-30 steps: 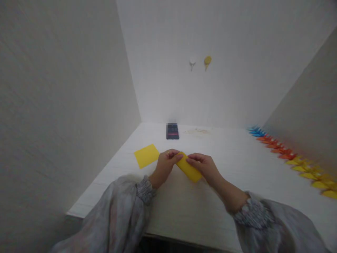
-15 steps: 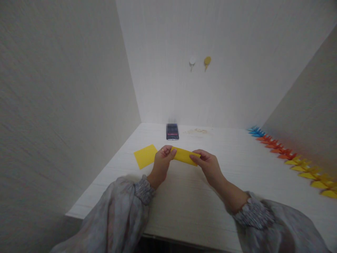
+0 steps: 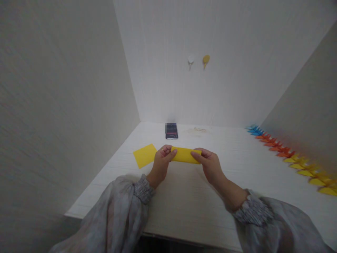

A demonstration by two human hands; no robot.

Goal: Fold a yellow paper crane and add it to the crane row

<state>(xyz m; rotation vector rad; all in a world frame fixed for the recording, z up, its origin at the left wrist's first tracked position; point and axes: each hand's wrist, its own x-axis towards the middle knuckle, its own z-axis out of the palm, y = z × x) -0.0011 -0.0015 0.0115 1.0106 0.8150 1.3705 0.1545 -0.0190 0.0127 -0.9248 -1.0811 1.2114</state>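
Observation:
A folded yellow paper (image 3: 184,155), a long narrow rectangle, is held up above the table between both hands. My left hand (image 3: 162,162) pinches its left end, thumb on the near face and fingers behind. At the other end, my right hand (image 3: 210,164) grips it the same way, its thumb lying across the right part. Just left of my left hand, a flat yellow paper sheet (image 3: 144,156) lies on the table, its right corner close to the knuckles. The fingertips behind the folded paper are hidden.
A dark phone-like device (image 3: 171,131), its upper part pixelated, stands near the back wall. Along the right side runs a row of blue, orange and yellow folded paper figures (image 3: 284,151). A white hook (image 3: 191,59) and a yellow hook (image 3: 206,59) hang on the wall. The white table (image 3: 184,203) ends at its near edge.
The right end of the folded paper has risen slightly, so the strip is more level. Both hands keep their grip, and the whole view has shifted a little.

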